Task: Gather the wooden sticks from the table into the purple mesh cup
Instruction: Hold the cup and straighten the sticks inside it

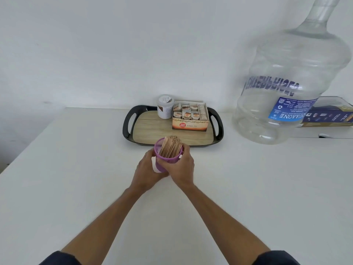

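The purple mesh cup (pixel 162 163) stands near the middle of the white table, packed with a bundle of wooden sticks (pixel 170 146) that stick up above its rim. My left hand (pixel 147 170) grips the cup's left side. My right hand (pixel 183 166) grips its right side, fingers curled round the wall. The cup's lower part is partly hidden by both hands. No loose sticks show on the table.
Just behind the cup lies a black tray (pixel 127 124) with a wood-look floor, holding a white jar (pixel 165 107) and an open box of tea bags (pixel 190 116). A large clear water bottle (pixel 290 77) stands upside down at the right, with a blue box (pixel 332 116) behind it.
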